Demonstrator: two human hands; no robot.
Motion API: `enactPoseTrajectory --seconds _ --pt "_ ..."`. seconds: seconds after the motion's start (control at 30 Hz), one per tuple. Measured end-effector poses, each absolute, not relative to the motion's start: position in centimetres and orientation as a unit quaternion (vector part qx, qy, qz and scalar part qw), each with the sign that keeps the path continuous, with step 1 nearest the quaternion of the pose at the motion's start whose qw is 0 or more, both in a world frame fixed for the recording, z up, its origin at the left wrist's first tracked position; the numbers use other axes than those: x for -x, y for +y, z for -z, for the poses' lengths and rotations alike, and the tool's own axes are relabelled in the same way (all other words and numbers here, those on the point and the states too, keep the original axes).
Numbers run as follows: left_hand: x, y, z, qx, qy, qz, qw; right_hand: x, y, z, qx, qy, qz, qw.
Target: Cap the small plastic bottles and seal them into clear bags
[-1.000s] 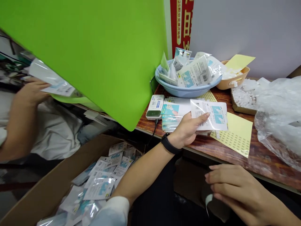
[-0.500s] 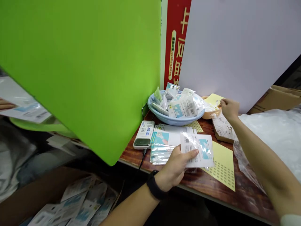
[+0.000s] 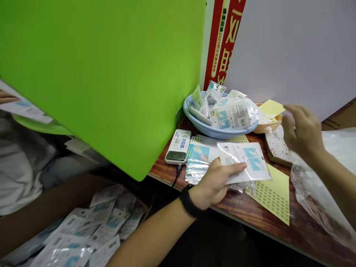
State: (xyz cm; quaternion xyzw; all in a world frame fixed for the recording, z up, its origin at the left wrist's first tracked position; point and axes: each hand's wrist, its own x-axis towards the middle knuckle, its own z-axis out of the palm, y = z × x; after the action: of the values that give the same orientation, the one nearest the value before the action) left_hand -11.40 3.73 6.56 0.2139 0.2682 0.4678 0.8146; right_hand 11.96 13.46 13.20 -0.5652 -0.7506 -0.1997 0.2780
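Note:
My left hand (image 3: 219,180), with a black band on its wrist, is closed on a flat clear packet (image 3: 244,163) with a white and blue printed card, thumb on top. Below the packet's edge, more clear plastic shows. My right hand (image 3: 303,129) is raised at the right, its fingers bent and smeared by motion; whether it pinches anything I cannot tell. Its fingertips appear beside a yellow sheet (image 3: 271,108) on an orange bowl (image 3: 264,127) of small white pieces. A stack of similar packets (image 3: 197,157) lies left of my left hand.
A blue basin (image 3: 219,132) heaped with packets stands behind. Near it are a white device (image 3: 178,146) with a cable, a dotted yellow sheet (image 3: 274,196), and clear plastic (image 3: 314,189). A green panel (image 3: 111,74) borders the left; another person's hand (image 3: 7,97) shows beyond it.
My right hand has drawn back from the orange bowl, towards me. My left hand still holds the packet. The whole view has shifted.

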Motion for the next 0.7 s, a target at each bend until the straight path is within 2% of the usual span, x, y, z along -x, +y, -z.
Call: enactPoseTrajectory --seconds 0.03,0.07,0.1,0.13,0.2,0.3,0.37,0.43,0.53,0.6,0.7 --pt "11.3 3.6 -6.6 -0.210 0.262 -0.470 0.816 -11.0 10.2 -12.6 0.432 -0.806 0.257 0.312" --pt "11.2 3.4 -6.6 -0.208 0.258 -0.474 0.816 -10.1 7.2 -11.8 0.309 -0.862 0.270 0.298" --pt "11.0 3.3 -6.7 -0.212 0.251 -0.478 0.815 -9.3 4.5 -10.9 0.234 -0.889 0.272 0.283" --pt "10.8 3.0 -6.7 -0.220 0.243 -0.480 0.814 -8.7 2.3 -9.9 0.226 -0.899 0.272 0.256" --pt "10.5 2.6 -6.9 -0.256 0.232 -0.467 0.814 -8.0 -0.5 -8.2 0.233 -0.893 0.278 0.265" --pt "10.3 1.9 -7.1 -0.337 0.272 -0.430 0.793 -8.5 -1.9 -6.9 0.278 -0.853 0.277 0.345" --pt "10.6 1.6 -7.3 -0.410 0.344 -0.467 0.704 -9.3 -2.3 -6.8 0.316 -0.825 0.261 0.390" --pt "11.2 1.4 -7.6 -0.527 0.364 -0.526 0.559 -10.2 -2.9 -7.1 0.367 -0.800 0.222 0.420" --pt "11.6 1.3 -8.5 -0.734 0.238 -0.472 0.426 -11.0 -3.8 -7.4 0.426 -0.788 0.112 0.430" --pt "11.4 1.3 -8.9 -0.805 0.165 -0.384 0.421 -11.2 -4.1 -7.4 0.441 -0.794 0.045 0.416" --pt "10.3 1.2 -8.9 -0.814 0.169 -0.343 0.438 -11.2 -4.2 -7.3 0.462 -0.774 0.029 0.432"
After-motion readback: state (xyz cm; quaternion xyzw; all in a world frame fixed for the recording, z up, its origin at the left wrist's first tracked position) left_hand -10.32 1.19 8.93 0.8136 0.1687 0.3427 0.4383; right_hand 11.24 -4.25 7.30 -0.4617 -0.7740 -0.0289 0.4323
